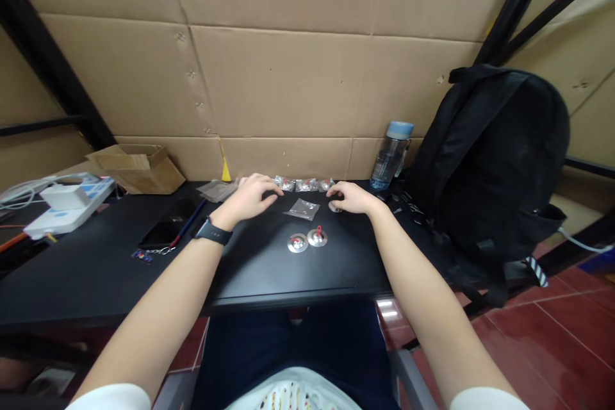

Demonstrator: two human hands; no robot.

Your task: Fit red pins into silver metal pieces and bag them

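My left hand [250, 198] hovers over the black table [96, 269] with fingers spread and bent, holding nothing; a dark watch sits on its wrist. My right hand [350, 197] rests near a small item at its fingertips, fingers curled loosely; whether it grips anything is unclear. Between the hands lies a small clear plastic bag [302, 209]. Two round silver discs with red loops [307, 240] lie just in front of it. A row of small packaged pieces [303, 184] lines the table's back edge.
A black backpack [490, 160] fills the table's right end, with a water bottle [390, 155] beside it. A black phone [161, 234] and a keychain [144, 256] lie at left. An open cardboard box [137, 168] and a white power strip [67, 205] sit far left. Cardboard covers the wall.
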